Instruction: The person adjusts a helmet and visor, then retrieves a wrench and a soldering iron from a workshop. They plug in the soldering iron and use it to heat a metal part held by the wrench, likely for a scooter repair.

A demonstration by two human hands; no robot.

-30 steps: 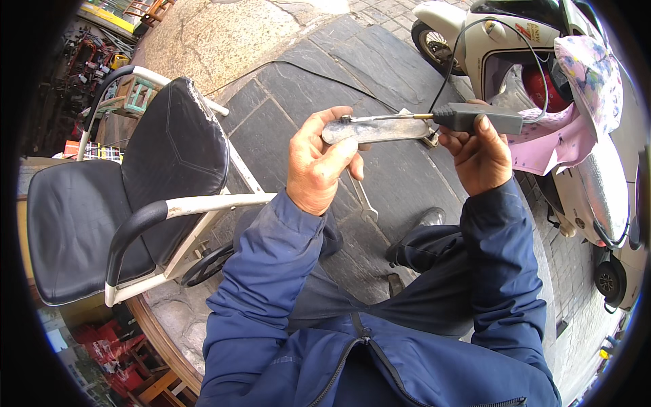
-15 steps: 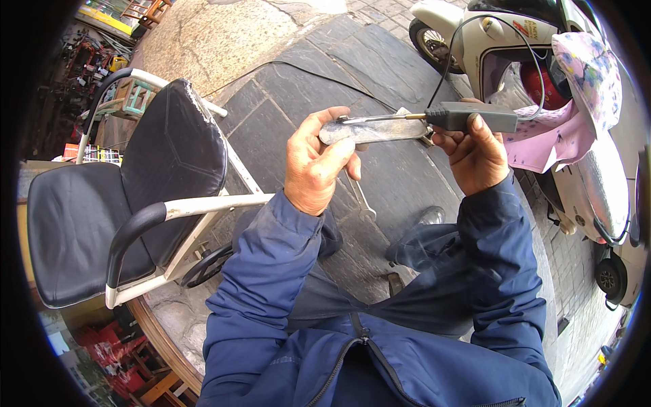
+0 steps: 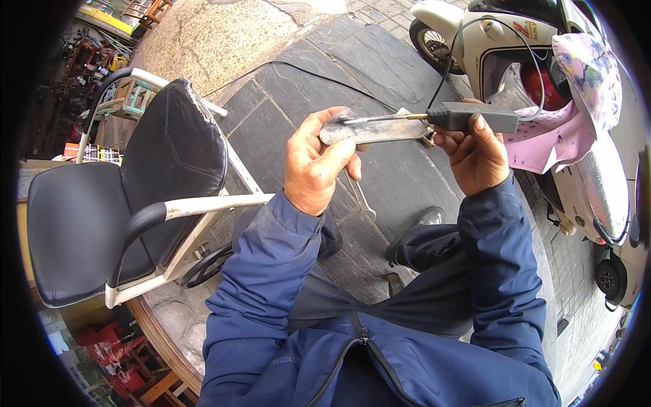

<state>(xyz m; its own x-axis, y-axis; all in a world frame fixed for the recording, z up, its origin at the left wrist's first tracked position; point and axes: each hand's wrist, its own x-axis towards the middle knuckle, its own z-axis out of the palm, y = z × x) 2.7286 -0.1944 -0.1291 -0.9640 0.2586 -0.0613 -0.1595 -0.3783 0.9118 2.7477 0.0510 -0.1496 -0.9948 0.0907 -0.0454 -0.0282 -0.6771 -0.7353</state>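
Between the thumb and fingers of my left hand (image 3: 317, 157) is the rounded end of a flat, worn grey metal strip (image 3: 383, 131). My right hand (image 3: 478, 152) grips a corded tool (image 3: 485, 118) with a blocky grey handle. Its thin metal rod lies along the strip's upper edge, and its tip reaches near my left fingers; whether it touches cannot be told. Cables leave the handle. Below the strip, a metal wrench (image 3: 366, 211) shows its open end. Behind my right fingers, part of another metal piece is mostly hidden.
A black padded chair (image 3: 180, 152) with white metal arms stands at my left. A white scooter (image 3: 502, 41) with a pink floral cover (image 3: 590, 81) is at my right. A black cable (image 3: 319, 73) crosses the dark slate paving (image 3: 271, 122). My shoes and legs are below.
Both hands keep nearly the same place and hold. The rod and handle have shifted only very slightly against the strip.
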